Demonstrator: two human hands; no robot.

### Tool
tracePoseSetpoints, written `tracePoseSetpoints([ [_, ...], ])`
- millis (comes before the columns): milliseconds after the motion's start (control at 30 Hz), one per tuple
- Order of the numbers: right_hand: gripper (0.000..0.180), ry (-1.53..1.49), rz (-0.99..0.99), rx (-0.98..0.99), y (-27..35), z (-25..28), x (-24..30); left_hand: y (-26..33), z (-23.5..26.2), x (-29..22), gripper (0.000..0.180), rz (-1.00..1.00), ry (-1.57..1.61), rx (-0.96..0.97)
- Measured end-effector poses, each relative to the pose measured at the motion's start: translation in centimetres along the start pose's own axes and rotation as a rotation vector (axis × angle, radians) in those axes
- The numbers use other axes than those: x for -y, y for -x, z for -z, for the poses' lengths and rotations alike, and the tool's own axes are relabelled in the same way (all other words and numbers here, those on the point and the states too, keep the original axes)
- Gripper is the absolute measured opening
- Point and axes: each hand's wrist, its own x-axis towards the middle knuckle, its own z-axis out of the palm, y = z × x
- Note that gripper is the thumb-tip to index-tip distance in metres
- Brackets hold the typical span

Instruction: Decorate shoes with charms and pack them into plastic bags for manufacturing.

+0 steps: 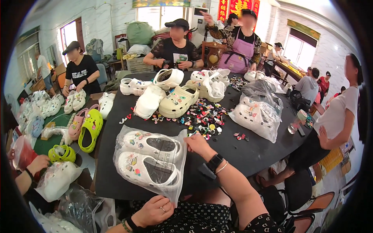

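A pair of white clogs (130, 165) with colourful charms lies side by side inside a clear plastic bag (180, 188) on the black tabletop, toes to the left. My right hand (200, 145), with a dark watch and a bracelet on its wrist, pinches the bag's far right corner. The near right corner is held by my left hand (155, 211), which wears a ring and has its fingers closed on the plastic. The bag's open end appears to be the edge between my hands. Beyond it spreads a pile of small colourful charms (206, 120).
A beige clog (178, 101) and several white clogs stand farther back on the table (256, 159). Bagged white clogs (254, 118) lie to the right, a bottle (297, 121) past them. Lime-green clogs (91, 130) are at left. Other people surround the table; a co-worker's hand (39, 164) is at lower left.
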Motion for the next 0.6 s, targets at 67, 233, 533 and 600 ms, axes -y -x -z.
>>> tracePoseSetpoints([
  [67,0.043,0.096,0.064,-0.089,-1.9,0.8,-0.5,-0.4,0.9,0.1,0.010,-0.018,0.011,0.025],
  [233,0.047,0.065,0.037,-0.151,-4.2,2.1,-1.7,0.0,0.9,0.0,0.013,0.024,0.066,0.086],
  [533,0.056,0.188,-0.049,0.247,6.4,2.6,1.9,-3.0,1.5,1.8,0.046,0.303,-0.015,-0.084],
  [600,0.052,0.259,0.041,0.216,8.6,2.5,2.5,-4.5,1.4,2.4,0.048,0.368,-0.087,-0.070],
])
